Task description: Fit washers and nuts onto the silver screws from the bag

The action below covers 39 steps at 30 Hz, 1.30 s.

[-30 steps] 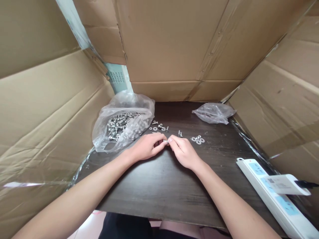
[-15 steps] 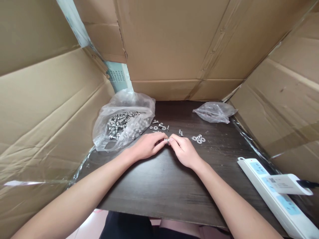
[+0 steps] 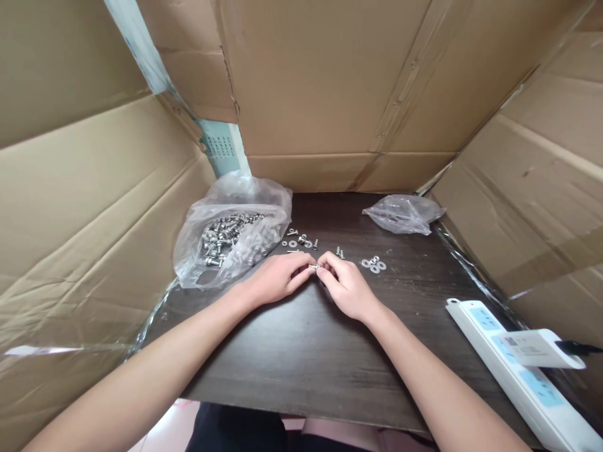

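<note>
Over the middle of the dark table [image 3: 292,351], my left hand [image 3: 282,276] and my right hand [image 3: 346,282] meet fingertip to fingertip. Between them sits a small silver screw [image 3: 313,267], pinched by the fingers of both hands; its right end is partly hidden by my right fingertips. Just beyond my left hand lie several loose screws, nuts and washers [image 3: 293,243]. A pair of screws [image 3: 340,253] is right behind my right hand. Farther right, a small group of flat washers [image 3: 375,269] has nuts lying against it.
An open plastic bag [image 3: 188,251] full of screws stands at the back left. A second, flattened plastic bag [image 3: 402,213] lies at the back right. A white power strip [image 3: 509,358] with a plugged-in adapter runs along the right side. Cardboard walls [image 3: 330,81] enclose the table.
The whole view has shifted slightly. Both hands stay together around the screw, with my right fingers slightly repositioned at its right end.
</note>
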Each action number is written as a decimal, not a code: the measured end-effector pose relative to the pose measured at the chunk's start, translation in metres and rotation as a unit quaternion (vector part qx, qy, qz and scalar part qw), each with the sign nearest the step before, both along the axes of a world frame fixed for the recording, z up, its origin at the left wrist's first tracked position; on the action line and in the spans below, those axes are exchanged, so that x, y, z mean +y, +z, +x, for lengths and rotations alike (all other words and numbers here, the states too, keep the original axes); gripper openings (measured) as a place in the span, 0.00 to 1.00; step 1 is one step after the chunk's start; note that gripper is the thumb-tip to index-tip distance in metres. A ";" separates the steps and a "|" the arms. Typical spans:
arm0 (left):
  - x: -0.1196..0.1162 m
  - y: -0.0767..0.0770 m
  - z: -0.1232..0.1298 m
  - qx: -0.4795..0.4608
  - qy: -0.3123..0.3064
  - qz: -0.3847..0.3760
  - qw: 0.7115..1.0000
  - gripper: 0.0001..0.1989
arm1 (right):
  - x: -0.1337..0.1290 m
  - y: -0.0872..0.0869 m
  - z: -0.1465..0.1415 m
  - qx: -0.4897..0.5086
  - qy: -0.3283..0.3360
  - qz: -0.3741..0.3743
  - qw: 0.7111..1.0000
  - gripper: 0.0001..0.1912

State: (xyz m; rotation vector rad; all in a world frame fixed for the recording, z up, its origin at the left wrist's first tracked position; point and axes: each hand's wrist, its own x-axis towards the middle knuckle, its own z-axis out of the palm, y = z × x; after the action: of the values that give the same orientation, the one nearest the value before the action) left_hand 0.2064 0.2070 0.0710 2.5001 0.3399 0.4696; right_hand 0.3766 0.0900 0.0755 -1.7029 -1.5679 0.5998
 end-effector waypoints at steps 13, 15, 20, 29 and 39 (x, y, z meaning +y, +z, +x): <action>0.001 0.001 0.000 0.014 0.006 -0.015 1.000 0.11 | 0.003 -0.003 0.000 -0.019 -0.030 0.003 0.999 0.18; 0.000 0.001 0.000 0.012 0.007 -0.012 1.000 0.11 | 0.004 -0.004 0.001 -0.024 -0.034 0.010 0.999 0.20; 0.000 0.001 0.000 0.015 0.003 0.007 1.000 0.12 | 0.003 -0.003 0.001 -0.023 -0.030 0.011 0.999 0.22; 0.000 0.000 -0.002 0.001 0.003 0.016 1.000 0.12 | 0.001 -0.001 0.002 -0.002 -0.013 0.033 0.999 0.15; 0.000 0.000 0.000 -0.005 0.013 -0.003 1.000 0.10 | 0.001 -0.007 0.000 0.002 0.000 0.087 0.996 0.04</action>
State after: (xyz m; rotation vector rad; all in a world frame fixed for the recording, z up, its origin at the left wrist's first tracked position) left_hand 0.2064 0.2072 0.0708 2.4882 0.3699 0.4914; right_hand 0.3766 0.0909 0.0683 -1.5704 -1.5689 0.4515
